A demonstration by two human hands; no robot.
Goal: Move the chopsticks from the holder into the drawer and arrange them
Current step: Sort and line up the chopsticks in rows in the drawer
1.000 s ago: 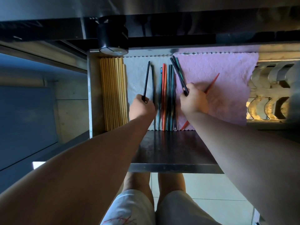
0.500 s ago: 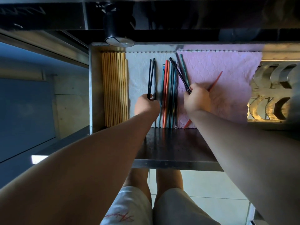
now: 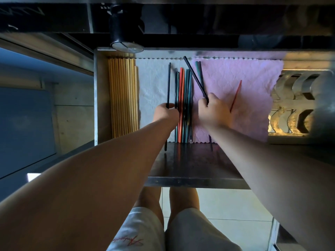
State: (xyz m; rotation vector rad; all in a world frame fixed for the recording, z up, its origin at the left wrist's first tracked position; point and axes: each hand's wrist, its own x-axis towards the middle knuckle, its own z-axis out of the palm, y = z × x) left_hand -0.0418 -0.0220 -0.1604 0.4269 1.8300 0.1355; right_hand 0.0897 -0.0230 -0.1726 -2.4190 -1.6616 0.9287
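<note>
The open drawer (image 3: 100, 98) holds a row of wooden chopsticks (image 3: 123, 98) at its left side. A bundle of red, teal and dark chopsticks (image 3: 184, 91) lies in the middle, where a white cloth (image 3: 152, 84) meets a pink cloth (image 3: 235, 73). My left hand (image 3: 165, 114) grips a black chopstick (image 3: 169, 82) held upright just left of the bundle. My right hand (image 3: 213, 111) grips dark chopsticks (image 3: 194, 77) that slant up to the left over the pink cloth. A single red chopstick (image 3: 236, 95) lies alone on the pink cloth.
A black cylindrical holder (image 3: 125, 33) stands on the counter above the drawer's back left corner. A metal rack (image 3: 297, 105) fills the drawer's right part. The drawer's dark front panel (image 3: 192, 163) juts toward my legs above a tiled floor.
My left hand has shifted slightly right, bringing its black chopstick upright beside the bundle. My right hand has stayed over the pink cloth with its slanted chopsticks.
</note>
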